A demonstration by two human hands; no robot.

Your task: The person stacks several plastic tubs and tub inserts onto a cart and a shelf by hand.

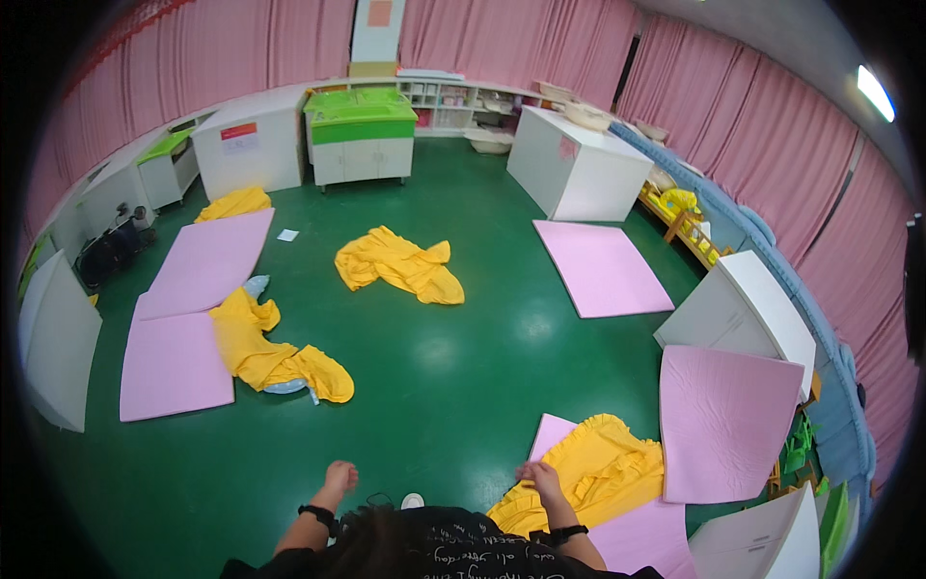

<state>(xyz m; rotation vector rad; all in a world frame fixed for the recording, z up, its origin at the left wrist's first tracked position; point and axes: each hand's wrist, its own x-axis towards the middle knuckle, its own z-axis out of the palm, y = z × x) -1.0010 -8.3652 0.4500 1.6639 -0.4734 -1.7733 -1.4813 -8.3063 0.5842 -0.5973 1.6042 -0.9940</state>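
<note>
My left hand [341,477] hangs over the green floor with nothing in it, its fingers loosely bent and apart. In front of the yellow ruffled cover [606,458], my right hand [540,479] is likewise empty, fingers half spread; I see no grip on the cloth. That cover lies crumpled across a pink mat [646,540] at the lower right. Another pink mat [730,425] leans beside it, against white furniture. Farther ahead, a yellow cloth [400,267] lies bunched on the floor. To the left, a yellow cover [275,352] with a pale blue lining spills off a pink mat [178,365].
A flat pink mat [603,268] lies before a white cabinet [579,159] at the far right. Another mat [212,259] overlaps its neighbour on the left. A green-topped play sink unit [361,135] stands at the back. White shelving [58,338] edges the left side.
</note>
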